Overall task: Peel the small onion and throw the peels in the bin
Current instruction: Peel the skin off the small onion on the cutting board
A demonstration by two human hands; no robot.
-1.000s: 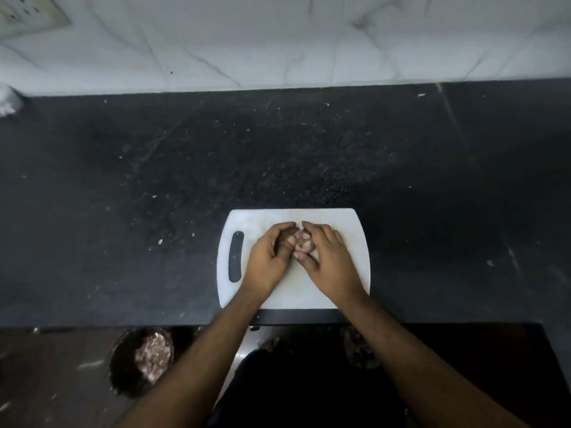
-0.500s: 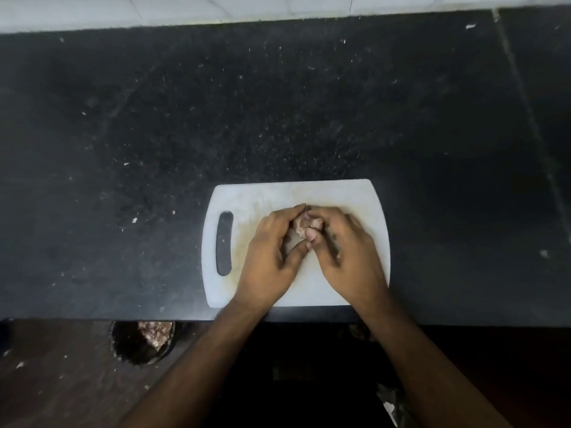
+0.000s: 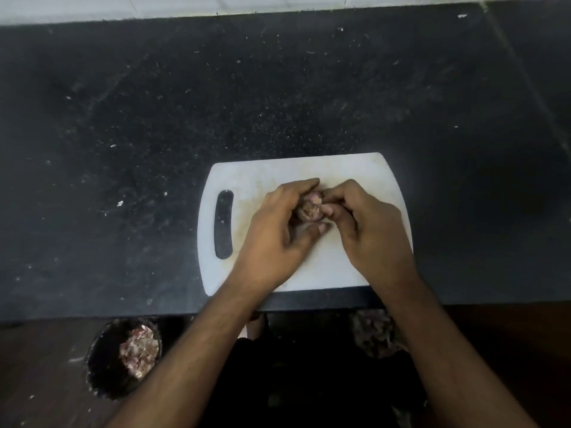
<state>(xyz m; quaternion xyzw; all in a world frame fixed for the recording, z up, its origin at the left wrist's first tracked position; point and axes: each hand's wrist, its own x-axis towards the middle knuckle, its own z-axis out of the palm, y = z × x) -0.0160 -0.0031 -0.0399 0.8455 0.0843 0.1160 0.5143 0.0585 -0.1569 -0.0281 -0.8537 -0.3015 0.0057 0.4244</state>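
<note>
I see a dark speckled counter (image 3: pixel 278 97) with a white cutting board (image 3: pixel 265 177) near its front edge. Above the board, my left hand (image 3: pixel 278 230) curls around the small onion (image 3: pixel 310 206), and my right hand (image 3: pixel 370 230) pinches at its skin with curled fingers. On the floor at lower left stands the bin (image 3: pixel 102 366), holding peels (image 3: pixel 139 350).

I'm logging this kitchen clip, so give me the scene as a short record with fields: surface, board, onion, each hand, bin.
surface: dark speckled counter
board: white cutting board with a handle slot, near the counter's front edge
onion: small onion, partly skinned, held above the board
left hand: cups the onion
right hand: fingertips pinch at the onion's skin
bin: dark bin on the floor at lower left, peels inside
</note>
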